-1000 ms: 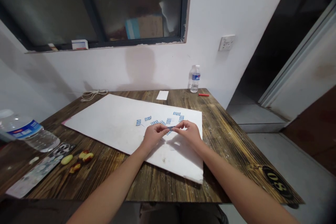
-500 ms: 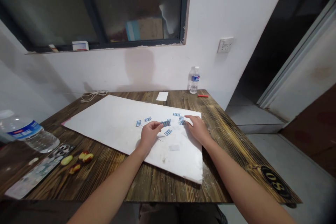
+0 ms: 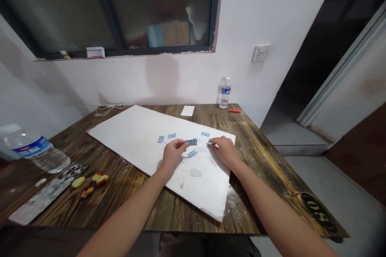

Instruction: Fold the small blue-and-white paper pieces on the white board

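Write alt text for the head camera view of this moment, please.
A bare left hand and right hand reach for small blue-striped paper strips scattered on a large white rectangular board, which lies askew on a dark-stained wooden table. A clear plastic water bottle stands at the table's far edge.

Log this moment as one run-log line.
left hand: touching blue-printed paper strip | right hand: touching another strip | white board on wooden table
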A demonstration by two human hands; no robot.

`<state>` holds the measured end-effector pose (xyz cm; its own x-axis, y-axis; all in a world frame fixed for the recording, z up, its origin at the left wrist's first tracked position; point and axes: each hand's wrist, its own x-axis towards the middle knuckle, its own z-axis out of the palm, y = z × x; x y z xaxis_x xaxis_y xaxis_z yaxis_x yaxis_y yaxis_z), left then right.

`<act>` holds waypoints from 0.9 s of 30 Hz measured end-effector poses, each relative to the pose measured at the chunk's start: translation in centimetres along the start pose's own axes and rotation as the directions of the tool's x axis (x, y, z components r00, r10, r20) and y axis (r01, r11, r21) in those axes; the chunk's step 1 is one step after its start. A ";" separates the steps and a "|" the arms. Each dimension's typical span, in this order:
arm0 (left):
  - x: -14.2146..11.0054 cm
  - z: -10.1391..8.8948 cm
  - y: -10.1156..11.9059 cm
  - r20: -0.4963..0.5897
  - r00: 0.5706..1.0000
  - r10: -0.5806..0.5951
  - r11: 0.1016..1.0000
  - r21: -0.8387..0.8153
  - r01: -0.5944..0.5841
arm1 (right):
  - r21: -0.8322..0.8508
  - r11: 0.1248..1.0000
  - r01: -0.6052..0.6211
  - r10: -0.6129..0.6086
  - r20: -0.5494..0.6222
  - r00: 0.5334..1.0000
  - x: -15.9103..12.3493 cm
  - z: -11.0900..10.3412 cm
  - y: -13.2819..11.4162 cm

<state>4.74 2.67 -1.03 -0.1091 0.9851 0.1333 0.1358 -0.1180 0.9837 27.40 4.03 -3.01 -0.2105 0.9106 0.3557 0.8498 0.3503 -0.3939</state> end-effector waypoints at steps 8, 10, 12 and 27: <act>0.1 0.0 -0.1 -0.004 1.000 0.011 1.000 -0.019 -0.011 | 0.004 1.000 0.025 -0.025 -0.033 0.999 0.0 0.1 0.2; 0.0 0.1 -0.1 -0.002 1.000 0.009 1.000 -0.016 -0.009 | -0.010 1.000 0.020 -0.020 -0.005 1.000 0.1 0.2 0.2; 0.0 0.1 0.0 0.000 1.000 0.013 1.000 -0.007 -0.013 | -0.047 0.999 0.013 -0.012 0.014 1.000 0.1 0.1 0.2; 0.0 0.0 -0.2 0.016 1.000 0.008 1.000 0.002 -0.008 | -0.027 1.000 0.003 -0.006 -0.118 0.993 0.0 -0.4 0.2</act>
<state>4.72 2.74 -1.22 -0.0924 0.9860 0.1389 0.1384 -0.1254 0.9824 27.79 4.00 -2.83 -0.1572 0.8760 0.4559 0.8620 0.3470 -0.3696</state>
